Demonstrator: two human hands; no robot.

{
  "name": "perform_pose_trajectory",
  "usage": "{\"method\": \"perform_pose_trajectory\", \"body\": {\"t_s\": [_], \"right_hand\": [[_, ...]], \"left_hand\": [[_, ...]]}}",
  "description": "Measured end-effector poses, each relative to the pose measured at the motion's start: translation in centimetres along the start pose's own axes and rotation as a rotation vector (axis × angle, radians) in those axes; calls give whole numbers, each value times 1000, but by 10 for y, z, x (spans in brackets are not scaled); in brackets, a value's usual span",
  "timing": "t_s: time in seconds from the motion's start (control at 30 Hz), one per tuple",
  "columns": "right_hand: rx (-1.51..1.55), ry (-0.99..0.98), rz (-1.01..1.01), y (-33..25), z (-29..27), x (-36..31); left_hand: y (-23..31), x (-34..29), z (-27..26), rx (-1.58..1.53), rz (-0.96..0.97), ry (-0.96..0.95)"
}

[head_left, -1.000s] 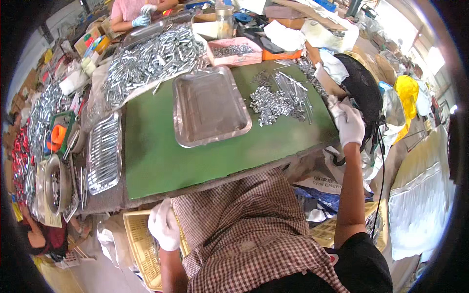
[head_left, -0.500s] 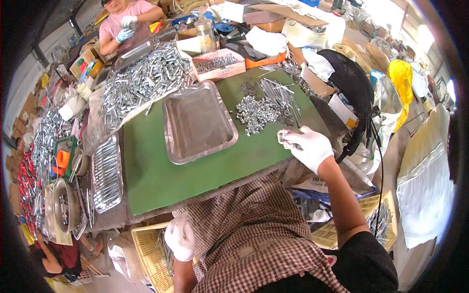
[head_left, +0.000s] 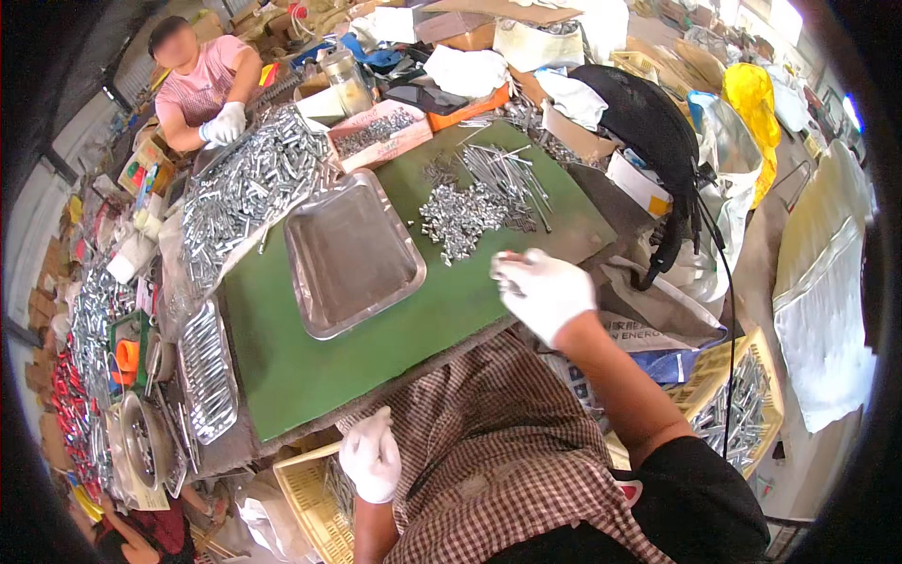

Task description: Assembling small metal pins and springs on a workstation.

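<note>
My right hand (head_left: 545,293), in a white glove, is over the near right part of a green mat (head_left: 376,367). Its fingers are closed in a pinch; a small reddish and dark bit shows at the tips, too blurred to name. Lower left, by the checked apron (head_left: 489,423), my gloved left hand (head_left: 371,458) is held off the table with curled fingers; whatever it may hold is hidden. Beyond my right hand lie a pile of small shiny metal parts (head_left: 460,221) and a bundle of thin metal rods (head_left: 507,179). Left of them rests a bare metal tray (head_left: 352,258).
A heap of metal tubes (head_left: 254,188) and a pink box of small parts (head_left: 381,136) stand at the back. Left of the mat lies a tray of metal pieces (head_left: 209,371). Yellow baskets (head_left: 770,381) flank me below. Across the table, a co-worker's gloved hands (head_left: 224,125) are beside the heap.
The whole view has shifted and tilted. My left hand has come up closer to the table edge; my right hand stays near the parts pile. The co-worker's hands have lowered toward the heap.
</note>
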State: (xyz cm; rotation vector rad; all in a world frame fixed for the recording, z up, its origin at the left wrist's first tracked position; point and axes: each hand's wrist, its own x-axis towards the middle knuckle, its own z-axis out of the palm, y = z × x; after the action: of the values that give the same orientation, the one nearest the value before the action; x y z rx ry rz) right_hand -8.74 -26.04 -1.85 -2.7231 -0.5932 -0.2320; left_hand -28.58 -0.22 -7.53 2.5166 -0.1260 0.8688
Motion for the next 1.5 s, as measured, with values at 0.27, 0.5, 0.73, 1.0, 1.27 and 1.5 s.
{"method": "perform_pose_trajectory", "body": {"t_s": [0.27,0.5,0.73,1.0,1.27,1.5], "right_hand": [[-183,498,151,120,-42,16],[-231,275,309,144,-30,64],[244,422,-96,58,-16,41],[334,369,-41,17,36,27],[348,269,12,13,45,31],[231,195,46,62,50,44]], "left_hand": [[0,19,-12,65,47,35],[2,79,-13,191,124,57],[-47,139,13,279,172,-174],[-53,136,17,327,244,-238],[-29,64,-77,572,13,-37],[-4,-71,-185,885,-560,115]]}}
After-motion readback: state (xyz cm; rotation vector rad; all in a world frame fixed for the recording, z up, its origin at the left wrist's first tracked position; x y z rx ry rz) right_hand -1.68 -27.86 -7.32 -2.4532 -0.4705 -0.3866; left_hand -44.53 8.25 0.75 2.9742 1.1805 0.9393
